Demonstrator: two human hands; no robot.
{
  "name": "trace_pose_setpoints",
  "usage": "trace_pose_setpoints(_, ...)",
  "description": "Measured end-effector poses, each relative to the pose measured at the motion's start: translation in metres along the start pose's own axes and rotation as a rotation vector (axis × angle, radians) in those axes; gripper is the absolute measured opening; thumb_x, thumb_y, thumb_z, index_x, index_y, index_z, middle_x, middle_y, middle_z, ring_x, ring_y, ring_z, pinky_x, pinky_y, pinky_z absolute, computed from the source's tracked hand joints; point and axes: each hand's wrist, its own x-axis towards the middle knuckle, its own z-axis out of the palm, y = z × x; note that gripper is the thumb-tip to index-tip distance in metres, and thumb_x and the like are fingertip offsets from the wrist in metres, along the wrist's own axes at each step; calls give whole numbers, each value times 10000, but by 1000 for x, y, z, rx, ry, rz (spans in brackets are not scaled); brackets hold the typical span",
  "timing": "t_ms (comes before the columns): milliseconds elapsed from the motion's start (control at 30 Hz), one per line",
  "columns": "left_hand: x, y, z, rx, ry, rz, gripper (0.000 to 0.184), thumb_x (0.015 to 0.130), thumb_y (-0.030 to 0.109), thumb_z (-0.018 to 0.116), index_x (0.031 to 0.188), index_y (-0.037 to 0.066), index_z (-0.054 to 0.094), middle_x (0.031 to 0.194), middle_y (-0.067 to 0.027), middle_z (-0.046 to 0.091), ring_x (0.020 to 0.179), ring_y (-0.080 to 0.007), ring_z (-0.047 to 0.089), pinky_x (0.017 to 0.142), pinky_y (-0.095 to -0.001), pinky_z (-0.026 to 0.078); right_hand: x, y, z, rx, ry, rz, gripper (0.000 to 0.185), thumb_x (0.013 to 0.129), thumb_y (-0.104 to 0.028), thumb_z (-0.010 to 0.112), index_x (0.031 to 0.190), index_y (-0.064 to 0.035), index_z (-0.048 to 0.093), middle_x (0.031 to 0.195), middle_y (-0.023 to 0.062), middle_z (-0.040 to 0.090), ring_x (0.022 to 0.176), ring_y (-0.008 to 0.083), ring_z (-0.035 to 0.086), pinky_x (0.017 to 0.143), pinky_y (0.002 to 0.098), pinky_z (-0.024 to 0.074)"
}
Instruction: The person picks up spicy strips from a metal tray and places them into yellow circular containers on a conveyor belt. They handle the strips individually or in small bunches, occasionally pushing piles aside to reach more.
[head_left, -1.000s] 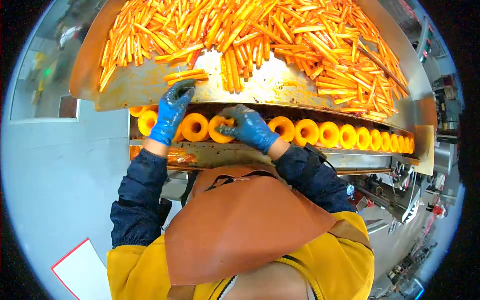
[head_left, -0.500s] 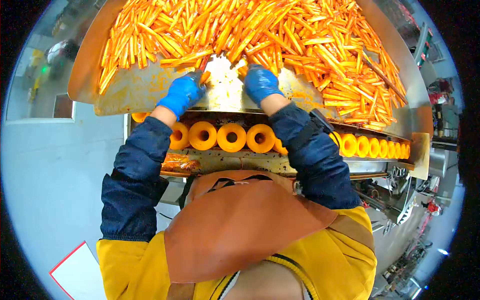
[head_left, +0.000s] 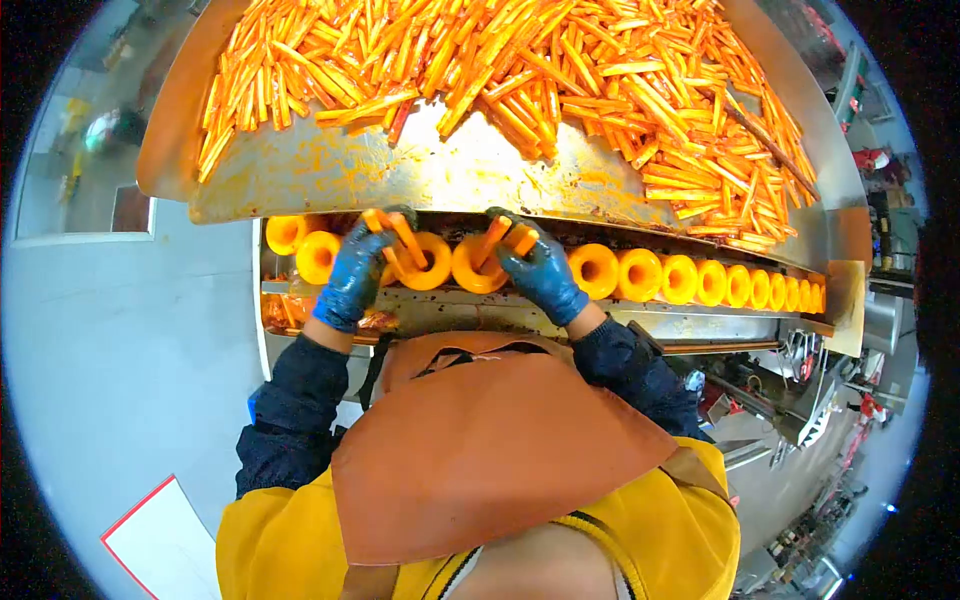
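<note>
Both my hands wear blue gloves with wet, dark smears. My left hand [head_left: 356, 272] is closed around a few glossy orange food sticks [head_left: 407, 240], whose lower ends reach the mouth of a yellow funnel-shaped cup [head_left: 436, 272]. Beside it, my right hand [head_left: 546, 272] grips more orange sticks [head_left: 490, 243], which point down into the neighbouring yellow cup [head_left: 466, 278]. How many sticks each hand holds is partly hidden by the fingers. Beyond the hands, a large heap of the same sticks [head_left: 400, 50] lies on a metal tray [head_left: 300, 170].
A row of yellow cups [head_left: 638, 274] runs along the tray's near edge, out to the right. A long brown rod [head_left: 765, 145] lies across the heap. Under the cups at left is a reddish shiny packet [head_left: 285, 310]. My brown apron [head_left: 490, 450] is close below.
Both hands have drawn back from the heap toward me, bringing sticks over the cups. The row of cups has shifted position under the tray edge.
</note>
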Motion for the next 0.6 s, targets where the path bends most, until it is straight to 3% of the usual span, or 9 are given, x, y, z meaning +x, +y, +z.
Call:
trace_pose_setpoints(67,-9,-1,14,103,-132,64,281,844,114,517,1099,12,574,1048,-64,613,1016,-159,554,924,-289,422,-4,-9,-11,-18,51,17,413,805,-72,612,1211,-38,540,1131,113,602,988,190,590,856,306,472)
trace_pose_setpoints(133,-17,-1,26,282,-146,321,249,837,99,526,1062,8,583,1028,-66,615,969,-155,572,894,-287,442,-5,-16,-24,-77,75,-22,368,818,-65,604,1182,-35,562,1091,109,619,961,178,601,846,299,476)
trace_pose_setpoints(233,-24,9,14,67,83,105,257,831,86,533,1070,1,580,1031,-68,616,939,-162,586,869,-287,457,-7,-19,-32,-14,150,48,247,846,-53,596,1089,-14,609,951,85,663,838,147,622,776,276,494)
trace_pose_setpoints(333,-23,2,-5,183,134,142,297,816,115,583,1093,9,575,1043,-69,609,955,-174,577,855,-289,460,-5,-33,-25,108,93,196,238,841,-63,613,1073,-9,610,918,81,668,806,132,620,739,274,496)
trace_pose_setpoints(367,-24,-1,-10,184,143,145,297,816,115,583,1093,9,575,1043,-69,609,955,-174,577,855,-289,460,-2,-36,-15,107,109,32,204,840,-76,626,1032,-7,620,874,88,668,760,128,616,695,275,498)
trace_pose_setpoints(433,-20,-5,-18,473,1,294,346,796,107,626,1125,17,567,1096,-81,591,1005,-181,554,876,-298,453,1,-26,-3,96,51,7,188,840,-83,630,1012,-7,623,857,87,667,745,131,615,682,277,498)
trace_pose_setpoints(500,-21,-4,-15,573,61,387,372,788,103,642,1143,26,562,1126,-87,582,1034,-187,542,887,-302,448,3,-12,14,121,7,-18,152,833,-97,642,956,-8,631,808,85,662,709,138,615,657,286,502)
trace_pose_setpoints(533,-23,0,-7,669,121,476,400,780,99,658,1162,36,557,1155,-94,572,1062,-193,531,899,-306,443,4,-29,16,5,-113,135,266,873,-100,598,1109,20,574,1013,103,649,912,133,600,819,269,478)
trace_pose_setpoints(600,-25,1,13,637,-13,377,415,777,105,670,1171,49,554,1183,-100,564,1068,-194,538,912,-307,437,13,-70,32,-12,-181,122,319,848,-156,638,1112,11,574,1007,131,643,886,174,614,806,286,484)
